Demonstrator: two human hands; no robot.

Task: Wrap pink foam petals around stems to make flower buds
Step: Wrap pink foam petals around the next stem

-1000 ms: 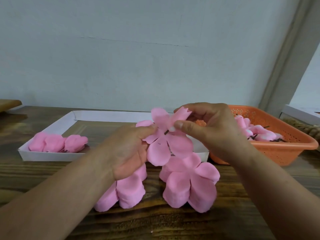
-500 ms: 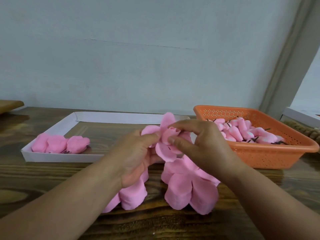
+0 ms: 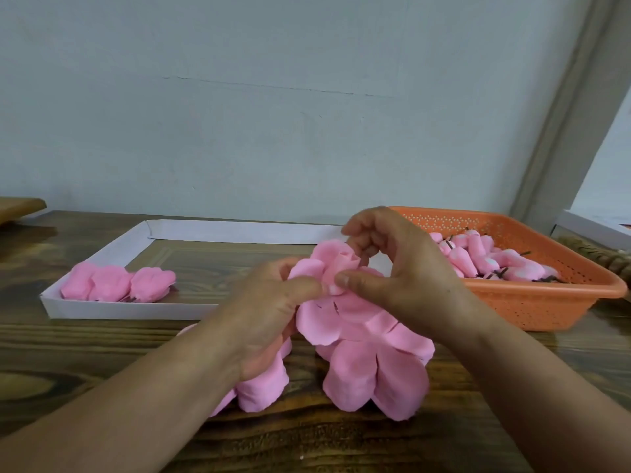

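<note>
Centrally, petal: a pink foam petal piece was held above the table, part rolled into a bud at its top.
Left hand: the left hand pinched the rolled part with thumb and fingers.
Right hand: the right hand pinched it with its thumb, fingers curled above.
Stacks: flat petals lay on the table below the hands.
Tray: the white tray held three finished buds at its left end.
Basket: the orange basket held a heap of pink stemmed pieces.
</note>
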